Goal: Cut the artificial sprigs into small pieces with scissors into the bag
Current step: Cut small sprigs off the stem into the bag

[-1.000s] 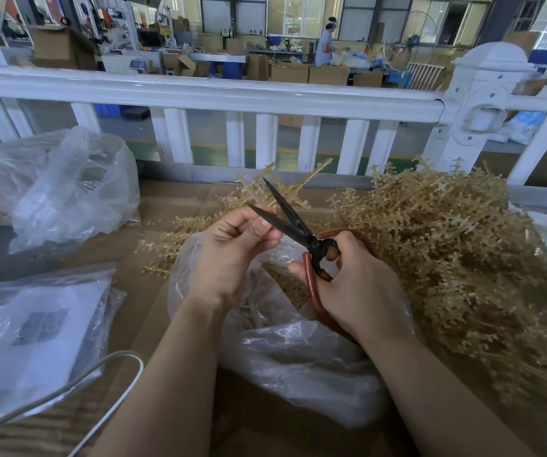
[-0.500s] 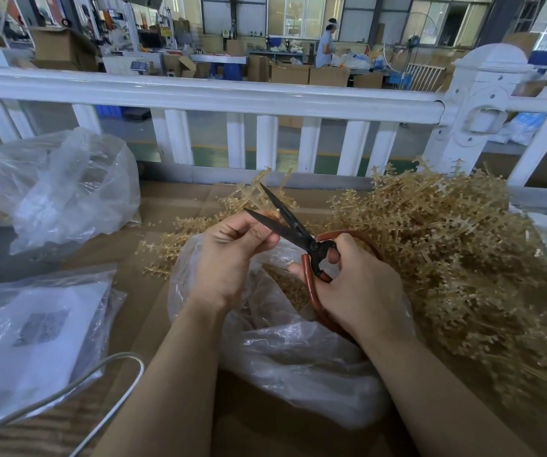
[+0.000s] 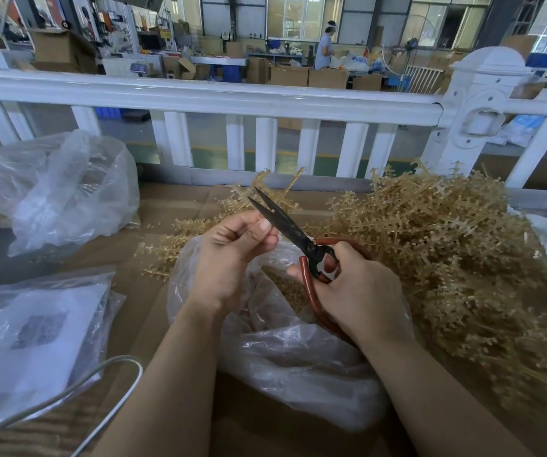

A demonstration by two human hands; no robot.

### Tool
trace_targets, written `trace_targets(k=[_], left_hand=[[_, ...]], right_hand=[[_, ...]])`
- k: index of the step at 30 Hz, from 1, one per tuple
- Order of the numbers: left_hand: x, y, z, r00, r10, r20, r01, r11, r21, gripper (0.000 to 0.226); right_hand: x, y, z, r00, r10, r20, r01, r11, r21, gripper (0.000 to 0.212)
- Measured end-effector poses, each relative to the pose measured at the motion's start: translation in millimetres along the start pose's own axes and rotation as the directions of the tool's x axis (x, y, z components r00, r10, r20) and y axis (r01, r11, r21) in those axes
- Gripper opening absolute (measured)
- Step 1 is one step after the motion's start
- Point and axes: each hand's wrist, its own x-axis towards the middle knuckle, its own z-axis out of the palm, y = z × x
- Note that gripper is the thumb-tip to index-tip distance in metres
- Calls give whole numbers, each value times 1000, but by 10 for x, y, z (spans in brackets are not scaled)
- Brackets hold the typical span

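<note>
Probably the sprig (image 3: 282, 189) is very light, thin and springy plastic with small knobs, so it is best pinched on the stem close to the blades. It stands at upper centre, its tips above the left hand (image 3: 232, 255), whose thumb and fingers press together on it. To the right, the right hand (image 3: 358, 291) wraps the red handles of the scissors (image 3: 285, 222), blades slightly apart. Below both lies the open clear bag (image 3: 298, 367); the big heap of sprigs (image 3: 463, 258) fills the right side.

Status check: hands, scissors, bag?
Right hand grips scissors, blades nearly closed. Left hand pinches sprig over open bag. Nothing in the way.
</note>
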Motion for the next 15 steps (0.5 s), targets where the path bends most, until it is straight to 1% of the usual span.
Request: trace_targets(k=[2, 4, 7, 8, 9, 10, 11, 13, 15], left_hand=[[-4, 11, 8, 999, -18, 27, 19, 1000, -9, 9], [-13, 32, 19, 998, -54, 45, 55, 998, -42, 7], [-13, 56, 11, 996, -84, 32, 89, 982, -168, 5], [-9, 71, 5, 996, -89, 20, 91, 972, -215, 8], [-1, 76, -8, 996, -93, 5, 91, 965, -248, 16], [2, 83, -18, 995, -103, 4, 101, 959, -265, 21], [4, 86, -25, 993, -117, 2, 113, 958, -265, 22], [-7, 88, -32, 985, -168, 28, 169, 950, -262, 15], [-14, 87, -27, 972, -231, 50, 235, 926, -295, 15]], right_hand=[[5, -3, -6, 1000, -8, 4, 8, 1000, -4, 64], [6, -1, 2, 1000, -13, 14, 13, 1000, -6, 68], [11, -3, 6, 1000, -19, 8, 19, 1000, -3, 70], [9, -4, 1, 1000, -22, 18, 22, 1000, -1, 69], [9, -4, -1, 999, -28, 31, 28, 1000, 3, 66], [11, -4, -5, 998, -38, 42, 37, 999, 8, 64], [11, -7, -9, 998, -46, 52, 46, 999, 11, 62], [15, -20, -28, 996, -56, 68, 55, 998, 6, 61], [13, -39, -57, 995, -61, 80, 61, 998, 6, 64]])
